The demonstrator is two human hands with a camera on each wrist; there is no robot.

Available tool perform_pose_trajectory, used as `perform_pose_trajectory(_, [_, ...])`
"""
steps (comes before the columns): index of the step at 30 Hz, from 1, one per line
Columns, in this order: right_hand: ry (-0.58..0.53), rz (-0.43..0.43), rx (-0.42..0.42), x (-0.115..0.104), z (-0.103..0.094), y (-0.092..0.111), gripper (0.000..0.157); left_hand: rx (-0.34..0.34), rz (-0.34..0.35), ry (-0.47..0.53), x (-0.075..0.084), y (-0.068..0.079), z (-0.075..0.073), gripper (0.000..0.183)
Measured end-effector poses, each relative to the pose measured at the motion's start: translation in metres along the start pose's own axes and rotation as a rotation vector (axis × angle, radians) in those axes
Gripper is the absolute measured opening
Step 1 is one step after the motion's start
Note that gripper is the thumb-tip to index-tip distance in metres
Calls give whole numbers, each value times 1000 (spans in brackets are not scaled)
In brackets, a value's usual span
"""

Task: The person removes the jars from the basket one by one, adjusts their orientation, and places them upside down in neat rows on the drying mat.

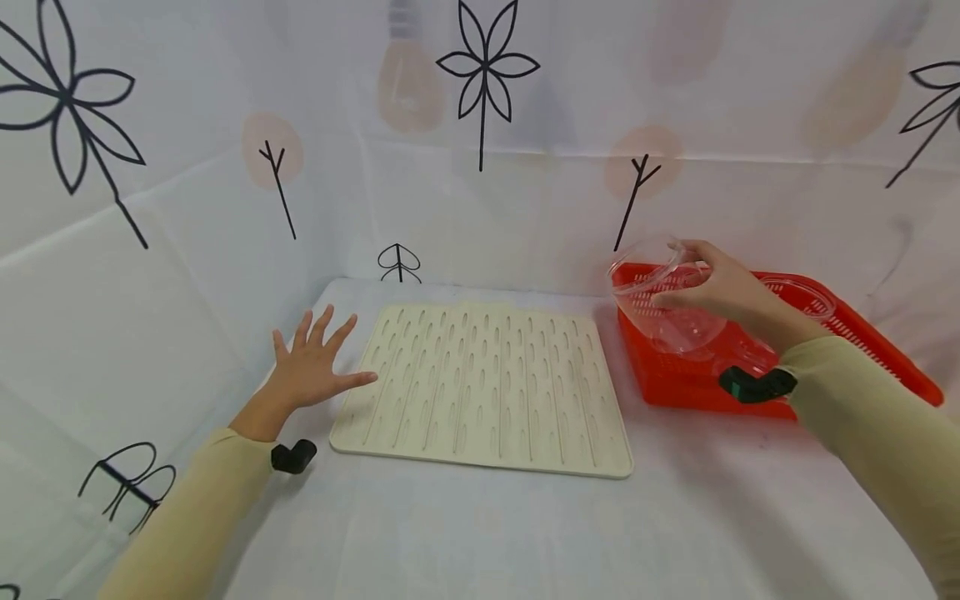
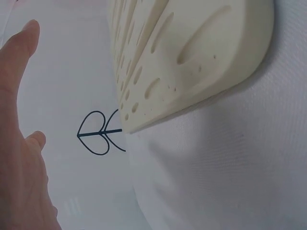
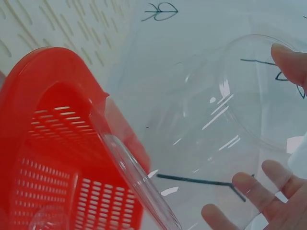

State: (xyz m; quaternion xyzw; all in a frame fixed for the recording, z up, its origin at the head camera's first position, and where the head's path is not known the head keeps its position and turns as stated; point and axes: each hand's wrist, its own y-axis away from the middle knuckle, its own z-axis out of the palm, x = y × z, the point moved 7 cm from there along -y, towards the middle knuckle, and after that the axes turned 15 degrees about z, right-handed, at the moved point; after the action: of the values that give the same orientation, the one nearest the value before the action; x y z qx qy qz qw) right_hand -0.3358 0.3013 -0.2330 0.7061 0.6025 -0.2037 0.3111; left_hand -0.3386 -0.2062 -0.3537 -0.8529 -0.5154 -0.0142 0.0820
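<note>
White cloth (image 1: pixel 525 212) printed with black line flowers and peach patches stands behind and to the left of a table (image 1: pixel 480 542) that is also covered in white.

The right hand (image 1: pixel 708 287) has its thumb and fingers clamped on a clear cup (image 1: pixel 675 333), near the wide rim. The cup is tilted, its mouth up and to the left of the grip, its base below it. Under this grip, and stretching away to its right, lies a red basket (image 1: pixel 667 383) with slotted walls. Whether the cup touches the basket is hard to tell through the clear plastic. Just right of the grip, a second clear rim (image 1: pixel 798 296) shows at the basket's top.

Left of the grip, on the table, a cream mat (image 1: pixel 480 392) with rows of long slots lies flat. Beyond the mat, well apart from the cup, is the left hand (image 1: pixel 306 372), its fingers and thumb spread wide. Pale yellow sleeves (image 1: pixel 870 408) cover both arms, with a black band (image 1: pixel 757 385) at each wrist.
</note>
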Motion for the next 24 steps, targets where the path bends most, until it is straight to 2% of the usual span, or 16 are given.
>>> perform_pose_trajectory(7, [-18, -11, 12, -8, 2, 0, 103, 8, 7, 3, 3, -3, 0, 104])
perform_pose_trajectory(11, [-6, -32, 29, -15, 4, 0, 106, 3, 9, 14, 6, -4, 0, 104])
perform_pose_trajectory(24, [119, -121, 54, -43, 15, -1, 103, 15, 14, 42, 12, -6, 0, 103])
